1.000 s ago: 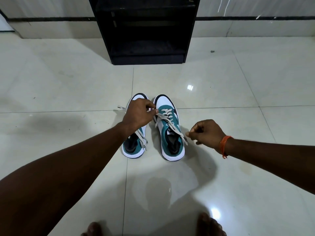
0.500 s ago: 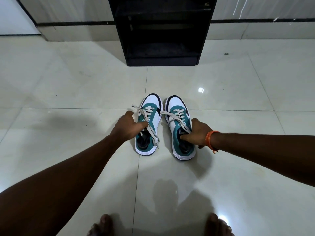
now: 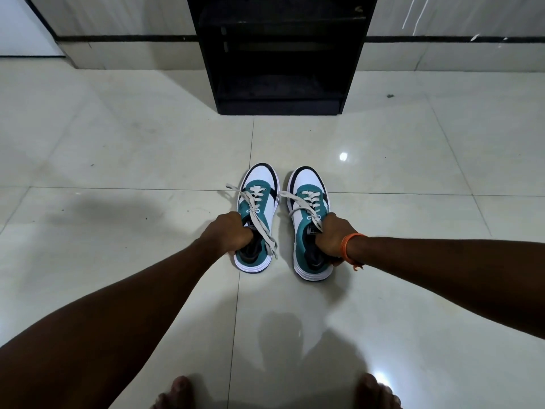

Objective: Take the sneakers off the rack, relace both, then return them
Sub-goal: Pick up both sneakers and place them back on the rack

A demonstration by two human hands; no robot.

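Note:
Two white, teal and black sneakers stand side by side on the tiled floor, toes pointing away from me. My left hand [image 3: 231, 231] grips the left sneaker [image 3: 259, 199] at its collar, fingers tucked into the opening. My right hand [image 3: 331, 237], with an orange band at the wrist, grips the right sneaker [image 3: 308, 202] the same way. Both shoes are laced, and loose grey-white lace ends trail over their sides.
A black shoe rack [image 3: 280, 54] with dark shelves stands against the wall straight ahead, beyond the shoes. Glossy pale floor tiles [image 3: 118, 157] spread on all sides. My bare toes [image 3: 177, 394] show at the bottom edge.
My hands let go of the right sneaker's laces and dropped to the shoe openings. The left hand moved onto the left sneaker, the right hand into the right one, and both now grip.

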